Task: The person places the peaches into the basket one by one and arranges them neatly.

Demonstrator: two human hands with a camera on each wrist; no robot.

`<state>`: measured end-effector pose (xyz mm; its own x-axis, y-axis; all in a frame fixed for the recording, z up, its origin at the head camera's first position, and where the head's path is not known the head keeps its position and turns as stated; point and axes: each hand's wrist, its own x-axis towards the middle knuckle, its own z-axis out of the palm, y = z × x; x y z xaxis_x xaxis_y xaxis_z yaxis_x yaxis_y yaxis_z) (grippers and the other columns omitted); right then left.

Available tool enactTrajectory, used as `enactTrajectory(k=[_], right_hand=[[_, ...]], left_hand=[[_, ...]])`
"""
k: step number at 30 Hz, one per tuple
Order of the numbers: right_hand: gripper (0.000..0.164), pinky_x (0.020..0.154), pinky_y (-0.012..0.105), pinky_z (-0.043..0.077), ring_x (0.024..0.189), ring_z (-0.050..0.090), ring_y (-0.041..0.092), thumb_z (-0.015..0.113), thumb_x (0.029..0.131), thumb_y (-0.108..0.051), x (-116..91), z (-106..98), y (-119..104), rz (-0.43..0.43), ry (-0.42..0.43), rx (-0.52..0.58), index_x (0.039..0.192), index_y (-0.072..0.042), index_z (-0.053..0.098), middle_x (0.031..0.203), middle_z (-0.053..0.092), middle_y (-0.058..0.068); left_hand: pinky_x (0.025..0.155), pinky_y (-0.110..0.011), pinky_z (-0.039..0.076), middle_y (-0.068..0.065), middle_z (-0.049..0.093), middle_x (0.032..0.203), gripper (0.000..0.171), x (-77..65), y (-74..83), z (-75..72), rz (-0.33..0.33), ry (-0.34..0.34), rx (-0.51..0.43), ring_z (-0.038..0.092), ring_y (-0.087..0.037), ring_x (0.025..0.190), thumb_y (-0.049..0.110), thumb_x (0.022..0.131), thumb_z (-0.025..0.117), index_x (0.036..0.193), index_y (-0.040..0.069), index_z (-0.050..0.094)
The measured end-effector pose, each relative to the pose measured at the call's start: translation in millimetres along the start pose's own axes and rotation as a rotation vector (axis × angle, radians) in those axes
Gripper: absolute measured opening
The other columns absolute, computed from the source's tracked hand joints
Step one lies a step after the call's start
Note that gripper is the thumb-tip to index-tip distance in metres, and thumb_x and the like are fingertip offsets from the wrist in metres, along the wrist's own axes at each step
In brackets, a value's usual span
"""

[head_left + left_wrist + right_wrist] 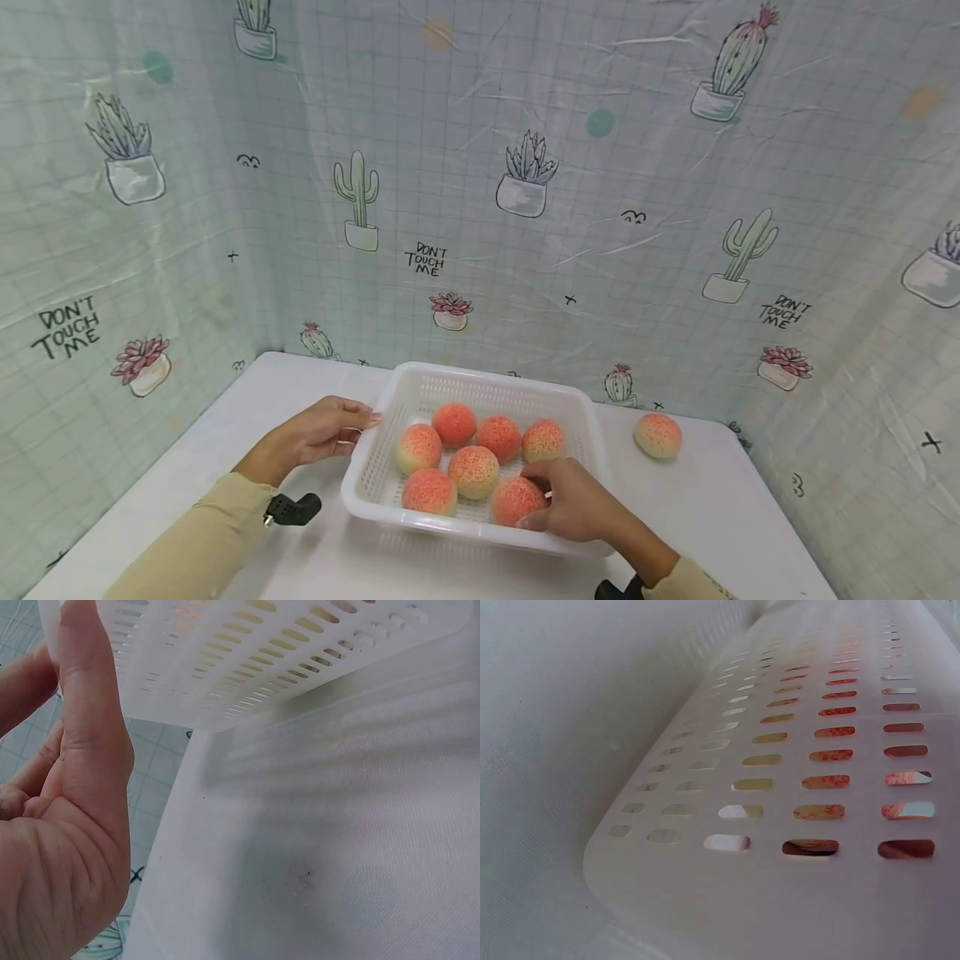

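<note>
A white perforated plastic basket (480, 377) stands on the white table and holds several peaches with red and pale yellow skin, among them a peach (474, 472) in the middle. At the basket's front right, my right hand (573, 500) grips a peach (517, 501) between thumb and fingers. My left hand (322, 432) holds the basket's left rim with its fingertips. The left wrist view has the left hand (79, 772) beside the basket's outer wall (172, 690). In the right wrist view the basket wall (727, 900) hides the right hand; red and yellow skin shows through the slots.
One more peach (658, 436) lies on the table (720, 500), right of the basket near the back edge. A cactus-print sheet (465, 167) hangs behind the table and along both sides. Black wrist devices sit at both sleeves, the left device (294, 509) above the tabletop.
</note>
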<state>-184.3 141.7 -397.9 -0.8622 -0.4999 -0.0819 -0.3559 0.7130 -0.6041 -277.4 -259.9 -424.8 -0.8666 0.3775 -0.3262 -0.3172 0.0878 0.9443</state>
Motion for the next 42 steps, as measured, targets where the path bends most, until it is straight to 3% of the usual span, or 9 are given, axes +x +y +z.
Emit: enactTrajectory(k=[6,9,16,22,34,42], right_hand=[[0.012,0.074,0.028,0.056,0.082,0.063,0.01,0.083,0.086,-0.014,1.2,0.0,-0.4,0.045,0.024,0.018,0.093,-0.014,0.073,0.087,0.071,-0.007],[0.009,0.066,0.024,0.051,0.075,0.059,0.01,0.078,0.091,-0.01,2.9,1.6,-0.4,0.039,0.025,0.017,0.085,-0.013,0.072,0.079,0.068,-0.006],[0.005,0.068,0.024,0.053,0.075,0.06,0.009,0.079,0.091,-0.012,2.7,2.7,0.3,0.037,0.002,-0.014,0.09,-0.011,0.074,0.082,0.071,-0.005],[0.013,0.081,0.041,0.062,0.088,0.068,0.016,0.078,0.091,-0.011,-0.7,-7.4,-3.0,0.057,0.034,-0.006,0.102,-0.004,0.074,0.094,0.075,0.003],[0.018,0.09,0.045,0.063,0.099,0.073,0.019,0.075,0.094,-0.01,-9.0,-37.3,7.3,0.16,0.23,0.045,0.112,-0.006,0.073,0.103,0.076,0.003],[0.026,0.093,0.048,0.063,0.108,0.074,0.028,0.074,0.096,-0.014,-15.3,-55.9,26.6,0.235,0.357,0.036,0.12,-0.005,0.071,0.114,0.076,0.008]], left_hand=[[0.081,-0.036,0.065,-0.007,0.077,0.108,0.038,-0.6,2.2,2.0,-0.002,0.008,0.009,0.069,-0.017,0.088,0.023,0.099,0.073,0.127,-0.002,0.068],[0.08,-0.035,0.065,-0.007,0.076,0.107,0.038,-0.9,2.4,1.8,-0.003,0.013,0.01,0.069,-0.017,0.088,0.023,0.099,0.073,0.127,-0.002,0.068],[0.079,-0.034,0.065,-0.005,0.077,0.104,0.035,-1.0,1.4,0.8,-0.005,-0.003,0.002,0.069,-0.017,0.087,0.022,0.099,0.073,0.125,-0.001,0.069],[0.08,-0.034,0.065,-0.005,0.076,0.105,0.032,-0.5,0.8,-0.1,-0.013,-0.005,-0.01,0.069,-0.016,0.087,0.022,0.099,0.073,0.123,0.0,0.069],[0.078,-0.033,0.065,-0.004,0.076,0.103,0.027,2.4,-0.3,-1.0,-0.014,-0.006,-0.008,0.07,-0.016,0.087,0.023,0.099,0.073,0.119,0.003,0.071],[0.079,-0.034,0.065,-0.004,0.076,0.103,0.029,3.0,-0.6,-0.2,-0.027,0.016,-0.01,0.069,-0.016,0.087,0.023,0.098,0.074,0.12,0.003,0.07]])
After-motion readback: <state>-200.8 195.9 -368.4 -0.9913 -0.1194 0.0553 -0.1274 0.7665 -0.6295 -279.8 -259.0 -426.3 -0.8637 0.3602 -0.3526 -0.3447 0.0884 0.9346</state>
